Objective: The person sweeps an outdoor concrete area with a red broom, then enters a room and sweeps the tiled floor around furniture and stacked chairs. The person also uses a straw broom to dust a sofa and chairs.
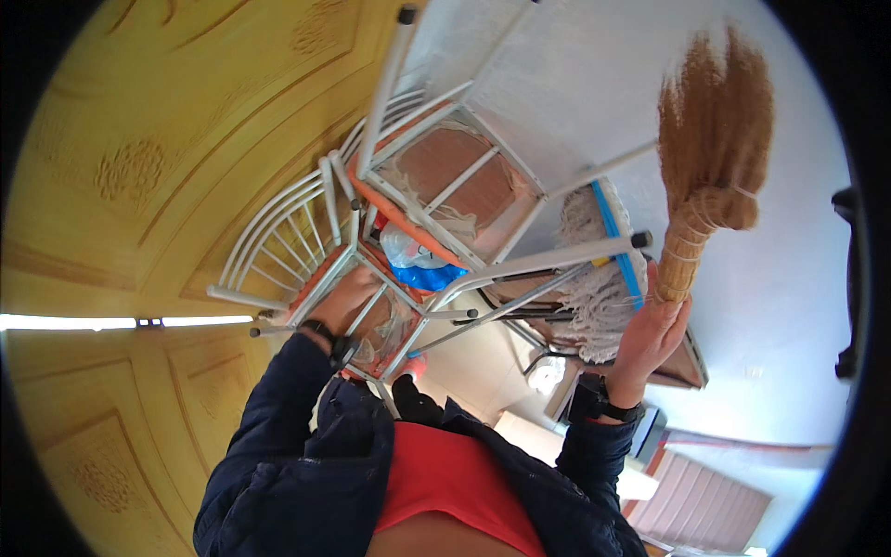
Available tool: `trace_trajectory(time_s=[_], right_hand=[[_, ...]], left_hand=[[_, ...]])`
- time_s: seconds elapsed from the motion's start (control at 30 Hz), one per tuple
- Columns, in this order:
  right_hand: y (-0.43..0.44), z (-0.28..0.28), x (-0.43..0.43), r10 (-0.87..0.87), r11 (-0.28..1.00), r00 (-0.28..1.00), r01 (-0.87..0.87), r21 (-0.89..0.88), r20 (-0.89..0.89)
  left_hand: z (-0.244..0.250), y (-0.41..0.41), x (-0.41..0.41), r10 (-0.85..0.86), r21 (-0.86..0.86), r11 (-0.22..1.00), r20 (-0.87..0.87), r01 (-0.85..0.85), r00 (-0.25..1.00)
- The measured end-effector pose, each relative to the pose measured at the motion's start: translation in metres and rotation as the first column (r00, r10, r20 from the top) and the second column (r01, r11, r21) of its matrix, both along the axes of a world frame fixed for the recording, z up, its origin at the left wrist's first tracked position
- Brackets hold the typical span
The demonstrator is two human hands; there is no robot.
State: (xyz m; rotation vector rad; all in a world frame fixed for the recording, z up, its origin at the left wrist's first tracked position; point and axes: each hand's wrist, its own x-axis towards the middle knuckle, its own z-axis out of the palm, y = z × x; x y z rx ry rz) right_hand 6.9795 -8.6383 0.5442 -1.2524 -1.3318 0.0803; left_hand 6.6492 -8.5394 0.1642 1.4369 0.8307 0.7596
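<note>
My right hand (651, 338) is closed around the handle of a straw hand broom (717, 139), whose bristles point up in front of the pale wall. My left hand (351, 296) rests at the underside of an upturned metal-framed chair (379, 306) with an orange seat edge; its fingers are partly hidden, so its grip cannot be told. Beyond it, a second upturned chair (452, 174) shows its brown seat bottom and pale legs. A string mop (598, 306) with a blue bar stands between the chairs and the wall, left of my right hand.
Yellow carved door panels (195, 160) rise close on the left. A blue and clear plastic bag (421, 261) lies among the chairs. Capped chair legs stick out towards the middle. A brown board (679, 365) leans near the wall, below my right hand.
</note>
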Motion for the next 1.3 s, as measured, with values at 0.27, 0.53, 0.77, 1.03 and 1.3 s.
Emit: trace_trajectory(time_s=[0.27, 0.53, 0.77, 1.03, 1.3], right_hand=[[-0.094, -0.035, 0.01, 0.078, 0.919, 0.931, -0.206, -0.336, -0.357], [-0.193, -0.096, 0.028, 0.082, 0.718, 0.603, -0.588, -0.372, -0.794], [-0.238, -0.159, 0.034, -0.105, 0.64, 0.822, -0.374, -0.671, -0.559], [-0.041, -0.105, -0.003, 0.018, 0.943, 0.999, -0.034, -0.332, -0.051], [0.036, -0.083, -0.002, 0.25, 0.968, 0.966, -0.252, -0.019, -0.07]], left_hand=[[-0.072, -0.202, -0.148, -0.389, -0.235, 0.919, -0.432, 0.315, 0.814], [-0.166, -0.285, -0.151, -0.258, -0.514, 0.855, -0.301, 0.072, 0.918], [-0.085, -0.174, -0.099, 0.019, -0.737, 0.622, -0.325, -0.266, 0.946], [0.094, 0.01, 0.051, 0.351, -0.84, 0.535, 0.317, 0.09, 0.881], [0.059, 0.069, 0.124, 0.557, -0.788, 0.591, 0.553, 0.173, 0.619]])
